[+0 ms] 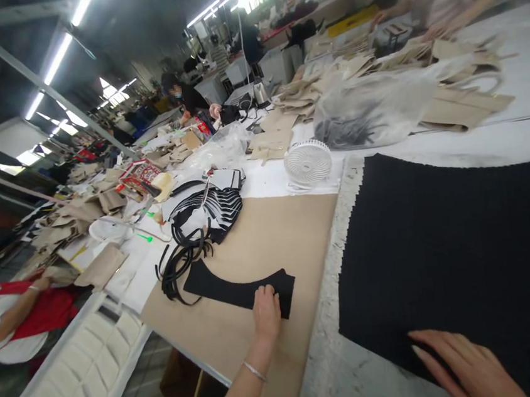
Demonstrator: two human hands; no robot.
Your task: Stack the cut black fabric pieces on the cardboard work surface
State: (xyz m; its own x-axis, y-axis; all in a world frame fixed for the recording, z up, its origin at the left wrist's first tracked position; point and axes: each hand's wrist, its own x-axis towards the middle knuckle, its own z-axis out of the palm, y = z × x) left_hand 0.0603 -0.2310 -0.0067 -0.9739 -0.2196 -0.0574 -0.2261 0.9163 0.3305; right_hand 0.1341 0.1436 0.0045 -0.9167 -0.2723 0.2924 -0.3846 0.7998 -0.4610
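Observation:
My left hand (267, 312), with a bracelet at the wrist, has its fingers curled together over the right end of a curved black cut piece (237, 292). This piece lies on a tan sheet (292, 233). My right hand (469, 366) rests at the near edge of a large black sheet of material (449, 242), its fingers stretched out and the thumb apart. Beyond the left hand are loose black strips (178, 271) and a pile of black pieces with white edges (221, 209).
A white round fan (307, 163) stands at the far edge of the tan sheet. Behind it are a clear plastic bag (369, 108) and stacks of beige pieces (468, 104). A white ridged rack (76, 382) stands at left. Other people work at left and far right.

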